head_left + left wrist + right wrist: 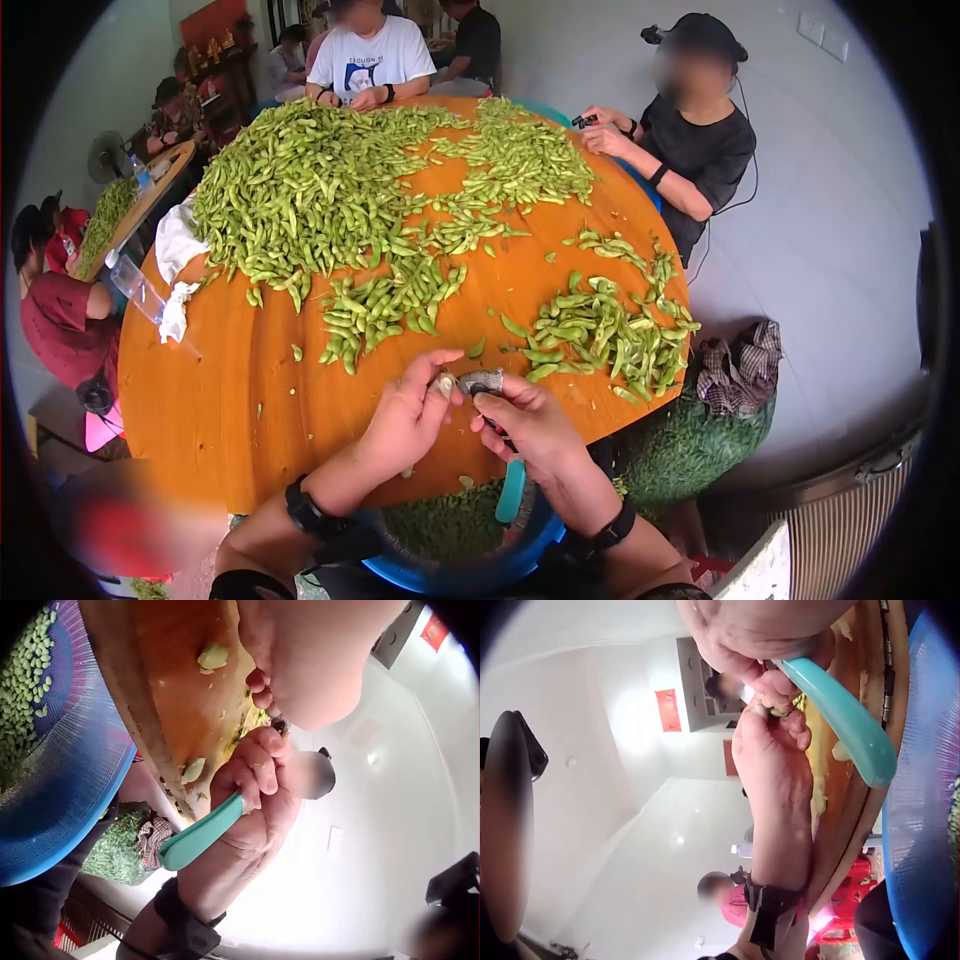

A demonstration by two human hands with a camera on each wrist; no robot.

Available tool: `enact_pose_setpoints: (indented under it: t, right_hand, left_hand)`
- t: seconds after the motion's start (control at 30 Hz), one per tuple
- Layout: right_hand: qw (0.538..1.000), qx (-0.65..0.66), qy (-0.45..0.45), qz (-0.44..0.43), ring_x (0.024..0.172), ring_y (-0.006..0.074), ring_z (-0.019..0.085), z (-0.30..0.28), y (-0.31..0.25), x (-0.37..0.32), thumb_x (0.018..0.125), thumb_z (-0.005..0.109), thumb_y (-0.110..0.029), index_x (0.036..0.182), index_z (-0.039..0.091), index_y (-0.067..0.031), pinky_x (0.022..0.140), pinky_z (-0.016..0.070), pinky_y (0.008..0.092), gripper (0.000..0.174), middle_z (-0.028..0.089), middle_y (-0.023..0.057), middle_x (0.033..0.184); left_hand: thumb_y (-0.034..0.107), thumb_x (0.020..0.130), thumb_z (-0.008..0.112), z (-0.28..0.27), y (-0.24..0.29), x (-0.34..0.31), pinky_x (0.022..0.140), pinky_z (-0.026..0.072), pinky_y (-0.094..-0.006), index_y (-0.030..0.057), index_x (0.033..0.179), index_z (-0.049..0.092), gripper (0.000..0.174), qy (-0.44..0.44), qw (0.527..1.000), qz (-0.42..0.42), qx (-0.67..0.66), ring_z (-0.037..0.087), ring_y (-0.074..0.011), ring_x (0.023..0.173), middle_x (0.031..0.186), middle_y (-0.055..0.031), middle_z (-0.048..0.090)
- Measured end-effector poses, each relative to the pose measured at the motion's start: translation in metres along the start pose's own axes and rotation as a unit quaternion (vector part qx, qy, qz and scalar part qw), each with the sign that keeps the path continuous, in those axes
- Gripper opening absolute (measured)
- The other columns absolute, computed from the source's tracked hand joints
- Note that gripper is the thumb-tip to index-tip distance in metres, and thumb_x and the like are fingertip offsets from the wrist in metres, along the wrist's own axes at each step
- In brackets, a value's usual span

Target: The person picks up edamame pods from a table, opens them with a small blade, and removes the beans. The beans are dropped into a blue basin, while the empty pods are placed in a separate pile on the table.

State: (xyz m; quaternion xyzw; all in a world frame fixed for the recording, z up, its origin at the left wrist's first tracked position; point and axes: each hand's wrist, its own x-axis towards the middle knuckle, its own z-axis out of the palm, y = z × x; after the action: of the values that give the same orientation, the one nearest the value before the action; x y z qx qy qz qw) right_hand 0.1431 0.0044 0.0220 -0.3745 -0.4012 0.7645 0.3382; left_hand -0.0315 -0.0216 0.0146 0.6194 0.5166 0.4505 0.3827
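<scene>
In the head view my left hand (405, 418) and right hand (540, 428) meet close together above the near table edge. My right hand grips a tool by its teal handle (511, 490), which sticks out below the fist; its working end is hidden. A grey cover (481, 381) wraps the right index fingertip. The left thumb wears a pale cover (444, 383). In the right wrist view the left fingers are curled, and a small green bean pod (780, 712) shows between them and the thumb, mostly hidden.
A big heap of green pods (310, 190) fills the table's (220, 400) far side, with a smaller pile (610, 335) at right. Below the near edge stands a blue basket (82, 825) holding shelled beans (26, 682). A seated person (700, 130) works at right; a full green sack (700, 450) stands nearby.
</scene>
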Motion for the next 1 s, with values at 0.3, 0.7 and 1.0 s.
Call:
enact_pose_setpoints:
  t: [0.3, 0.7, 1.0]
  right_hand:
    - [0.986, -0.159, -0.006, -0.049, 0.054, 0.0058, 0.057, -0.001, -0.003, -0.006, 0.095, 0.053, -0.011, 0.101, 0.061, -0.0043, 0.041, 0.039, 0.0192, 0.012, 0.064, 0.0021, 0.079]
    - [0.988, -0.129, 0.028, -0.073, 0.05, 0.0035, 0.047, 0.0, 0.012, -0.002, 0.094, 0.054, -0.008, 0.099, 0.063, -0.0059, 0.044, 0.0367, 0.0188, 0.01, 0.057, -0.0016, 0.071]
    - [0.98, -0.146, 0.055, -0.12, 0.054, 0.0031, 0.048, 0.017, 0.0, -0.008, 0.093, 0.054, -0.007, 0.101, 0.064, -0.0058, 0.045, 0.0367, 0.0191, 0.013, 0.058, -0.0017, 0.072]
  left_hand:
    - [-0.009, 0.082, 0.049, 0.005, -0.01, -0.002, 0.083, 0.0512, -0.0398, 0.0047, 0.137, 0.043, 0.057, -0.04, 0.972, 0.142, 0.18, 0.061, -0.0388, 0.097, 0.113, -0.0232, 0.059]
    - [-0.006, 0.088, 0.046, 0.001, -0.015, -0.003, 0.074, 0.0532, -0.0324, 0.0013, 0.13, 0.047, 0.043, -0.072, 0.99, 0.073, 0.099, 0.064, -0.0226, 0.087, 0.103, -0.0157, 0.062]
    - [0.003, 0.098, 0.042, 0.002, -0.016, 0.005, 0.067, 0.051, -0.0249, 0.0003, 0.121, 0.052, 0.025, -0.07, 0.968, -0.047, -0.238, 0.058, -0.0109, 0.07, 0.096, -0.0052, 0.062]
